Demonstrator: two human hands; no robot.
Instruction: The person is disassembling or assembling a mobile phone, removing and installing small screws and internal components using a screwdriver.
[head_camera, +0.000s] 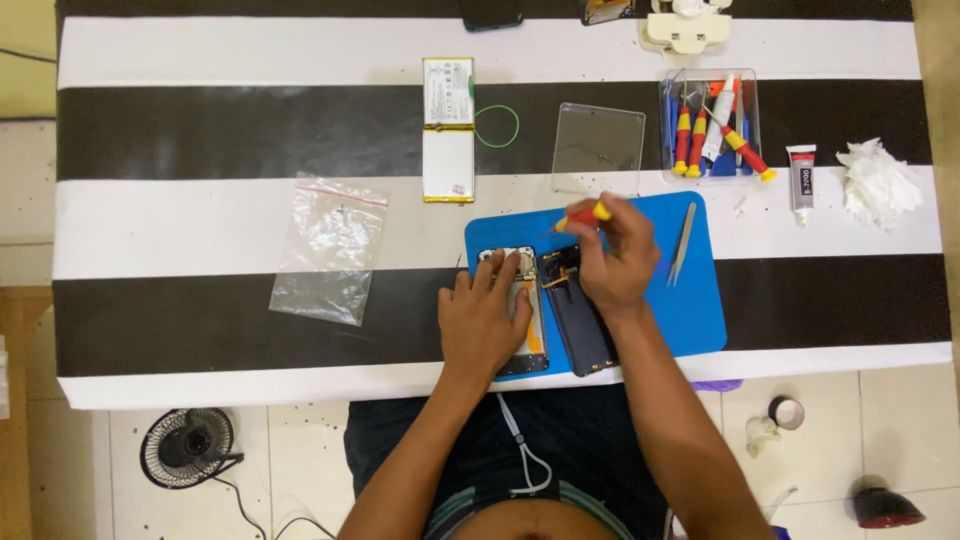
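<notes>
- My left hand (484, 325) is pressing flat, fingers spread, on the opened phone (520, 310) lying on the blue mat (690, 300).
- My right hand (618, 255) is pinching a red-and-yellow screwdriver (580, 217); it is sticking out at 10 o'clock from the hand.
- Screwdriver's long axis is running roughly 3-to-9, tip end hidden.
- Dark back cover (578, 320) is lying at 6 o'clock of my right hand, long axis 12-to-6.
</notes>
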